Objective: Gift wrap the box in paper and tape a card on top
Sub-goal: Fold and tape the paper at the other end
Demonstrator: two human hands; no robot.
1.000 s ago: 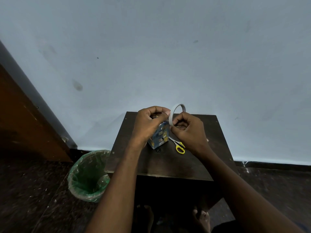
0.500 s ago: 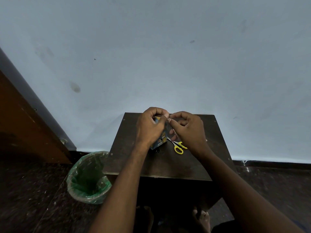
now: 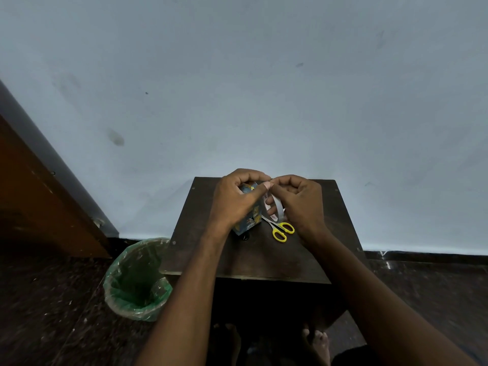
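Observation:
A small box wrapped in blue and yellow printed paper (image 3: 249,223) stands on the dark wooden table (image 3: 253,260). My left hand (image 3: 235,200) curls over the box's top and grips it. My right hand (image 3: 297,199) holds a white roll of tape (image 3: 276,207) just right of the box, its fingers curled round the roll. The thumbs and forefingers of both hands meet above the box's top edge. Any tape strip between them is too small to make out. No card is in sight.
Yellow-handled scissors (image 3: 282,229) lie on the table right of the box. A bin lined with a green bag (image 3: 137,280) stands on the floor at the table's left. A pale wall runs behind, and a brown wooden panel (image 3: 39,196) stands at the left.
The tape roll came down from above the box to beside it, and my right hand closed in on my left. Both hands have stayed at the box's top.

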